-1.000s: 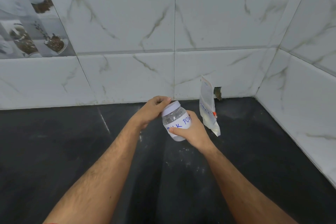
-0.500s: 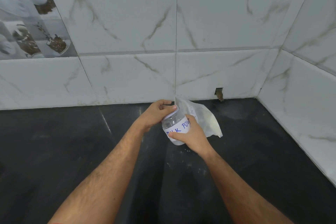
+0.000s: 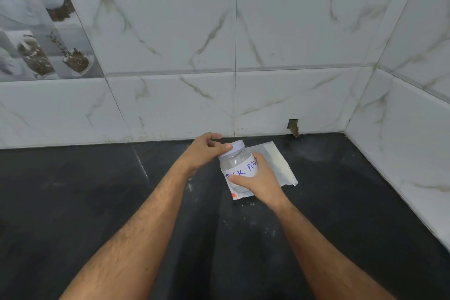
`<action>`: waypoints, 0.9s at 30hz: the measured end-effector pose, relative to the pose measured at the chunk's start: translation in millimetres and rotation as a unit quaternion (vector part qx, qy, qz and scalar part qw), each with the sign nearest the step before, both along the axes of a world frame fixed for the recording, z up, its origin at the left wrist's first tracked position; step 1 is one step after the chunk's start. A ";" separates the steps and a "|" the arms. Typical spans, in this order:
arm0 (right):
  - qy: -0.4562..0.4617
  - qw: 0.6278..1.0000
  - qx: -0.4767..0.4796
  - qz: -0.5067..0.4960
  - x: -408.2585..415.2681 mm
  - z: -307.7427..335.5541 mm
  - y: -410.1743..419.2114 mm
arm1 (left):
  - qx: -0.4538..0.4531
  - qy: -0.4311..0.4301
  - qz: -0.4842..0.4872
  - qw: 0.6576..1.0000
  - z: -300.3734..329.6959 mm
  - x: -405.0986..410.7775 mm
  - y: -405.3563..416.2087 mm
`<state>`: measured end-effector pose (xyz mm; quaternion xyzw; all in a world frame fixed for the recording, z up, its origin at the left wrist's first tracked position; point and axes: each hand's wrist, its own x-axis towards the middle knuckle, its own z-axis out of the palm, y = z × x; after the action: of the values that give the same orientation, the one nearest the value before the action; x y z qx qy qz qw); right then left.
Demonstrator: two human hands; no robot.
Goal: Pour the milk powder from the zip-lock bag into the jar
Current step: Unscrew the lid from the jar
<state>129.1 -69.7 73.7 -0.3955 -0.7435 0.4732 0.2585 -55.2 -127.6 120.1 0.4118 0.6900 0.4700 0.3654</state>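
Observation:
A small clear jar (image 3: pixel 237 165) with a white label in blue writing is tilted a little to the right above the black counter. My right hand (image 3: pixel 258 181) grips its body from the right. My left hand (image 3: pixel 207 152) grips the jar's white lid (image 3: pixel 237 146) with thumb and curled fingers. The zip-lock bag (image 3: pixel 277 165) lies flat on the counter behind and under the jar, with pale milk powder showing inside and an orange mark at its near corner. The jar hides part of the bag.
The black counter (image 3: pixel 97 202) ends at a white marble-tiled wall behind and another on the right, meeting in a corner at far right. A small chipped hole (image 3: pixel 293 126) sits at the wall's base. White powder specks dust the counter near the bag.
The bag stood upright against the wall, tipped over, and now lies flat on the counter. Both hands stay on the jar and lid.

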 end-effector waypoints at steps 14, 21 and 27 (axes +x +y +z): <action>-0.030 0.998 0.027 0.042 -3.4 -3.2 -7.4 | -0.040 0.082 -0.074 0.993 5.8 2.7 1.5; -0.043 0.998 0.037 0.042 -6.1 -11.4 -7.6 | -0.064 -0.039 -0.011 0.997 -4.5 -6.8 -5.0; -0.023 0.999 0.012 0.025 -3.5 -14.8 -7.9 | -0.086 -0.267 0.119 0.953 -41.1 -36.8 -23.2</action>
<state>125.6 -77.6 58.9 -0.3848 -0.7644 0.4614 0.2341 -92.0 -150.9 79.1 0.1536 0.6492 0.5413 0.5118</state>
